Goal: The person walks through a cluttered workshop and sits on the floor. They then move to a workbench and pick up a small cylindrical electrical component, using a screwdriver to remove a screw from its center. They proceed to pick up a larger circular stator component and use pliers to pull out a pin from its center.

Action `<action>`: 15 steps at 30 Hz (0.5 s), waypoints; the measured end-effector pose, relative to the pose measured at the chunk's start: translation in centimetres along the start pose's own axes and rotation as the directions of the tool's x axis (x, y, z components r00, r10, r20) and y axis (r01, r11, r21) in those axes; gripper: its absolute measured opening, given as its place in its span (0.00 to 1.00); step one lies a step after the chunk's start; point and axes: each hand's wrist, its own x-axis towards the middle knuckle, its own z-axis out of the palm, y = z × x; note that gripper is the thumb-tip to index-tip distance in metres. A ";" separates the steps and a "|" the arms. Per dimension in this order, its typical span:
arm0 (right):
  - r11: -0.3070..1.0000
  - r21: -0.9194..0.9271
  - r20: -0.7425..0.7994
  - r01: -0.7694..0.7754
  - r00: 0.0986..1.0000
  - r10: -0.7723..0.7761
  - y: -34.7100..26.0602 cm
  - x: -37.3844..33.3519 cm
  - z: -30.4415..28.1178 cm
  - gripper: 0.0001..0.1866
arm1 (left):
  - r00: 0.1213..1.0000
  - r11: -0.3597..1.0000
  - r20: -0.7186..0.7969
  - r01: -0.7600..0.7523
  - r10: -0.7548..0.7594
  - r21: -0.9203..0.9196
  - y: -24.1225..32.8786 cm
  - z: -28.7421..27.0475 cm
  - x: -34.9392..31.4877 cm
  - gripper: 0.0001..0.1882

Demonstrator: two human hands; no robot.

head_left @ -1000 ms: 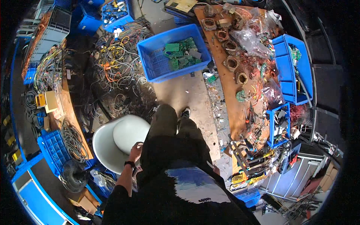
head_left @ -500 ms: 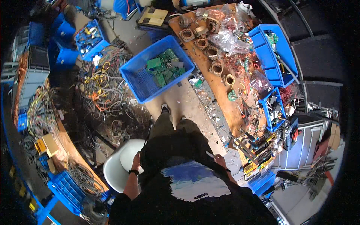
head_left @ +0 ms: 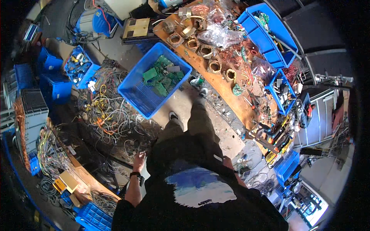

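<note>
My left hand [head_left: 139, 161] hangs at my left side, fingers loosely apart and nothing visible in them. A dark watch [head_left: 135, 174] is on that wrist, and a sliver of the white chair [head_left: 143, 178] shows beside the forearm. My right hand [head_left: 228, 163] is down by my right hip, its fingers mostly hidden against the dark trousers. Close to it, a small white strip [head_left: 218, 158] shows at the trousers. On the floor ahead of my feet stands a blue plastic crate [head_left: 135, 101] holding green circuit boards [head_left: 162, 79].
Along the right runs a wooden bench [head_left: 227, 98] with copper-wound motor stators [head_left: 214, 66], hand tools [head_left: 269, 140] and blue bins [head_left: 283, 50]. Tangled cables [head_left: 110, 115] heap on the floor at left. Another wooden bench [head_left: 90, 173] lies at lower left, near a blue crate [head_left: 96, 217].
I have stepped forward; my right foot is now ahead of the left. The white chair has slipped mostly out of sight behind me, and my left hand is clear of it.
</note>
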 end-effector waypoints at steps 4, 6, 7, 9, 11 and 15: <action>0.999 -0.013 -0.037 0.039 0.999 -0.040 -0.2 0.4 -2.8 0.16 | 0.988 0.974 0.070 0.125 -0.140 0.187 4.0 1.0 -3.4 0.20; 0.939 0.164 -0.073 -0.303 0.945 0.317 -2.8 -1.4 -0.4 0.15 | 0.996 0.984 0.047 0.066 -0.074 0.166 1.4 -1.2 -1.8 0.20; 0.966 0.175 -0.070 -0.192 0.976 0.206 -1.0 -1.7 -0.9 0.15 | 0.994 0.985 0.053 0.082 -0.091 0.154 0.9 -0.7 -2.5 0.20; 0.979 0.094 -0.068 -0.183 0.980 0.190 1.3 -2.9 -2.2 0.15 | 0.978 0.931 0.046 0.178 -0.203 0.320 0.8 -0.1 -3.3 0.21; 0.946 0.116 -0.044 -0.304 0.950 0.310 3.4 -3.0 -2.8 0.16 | 0.988 0.932 0.042 0.129 -0.152 0.338 1.5 0.7 -3.1 0.22; 0.858 0.296 0.131 -0.421 0.907 0.400 8.9 -3.5 -8.1 0.13 | 0.986 0.927 0.021 0.148 -0.165 0.346 -2.0 4.6 -4.9 0.16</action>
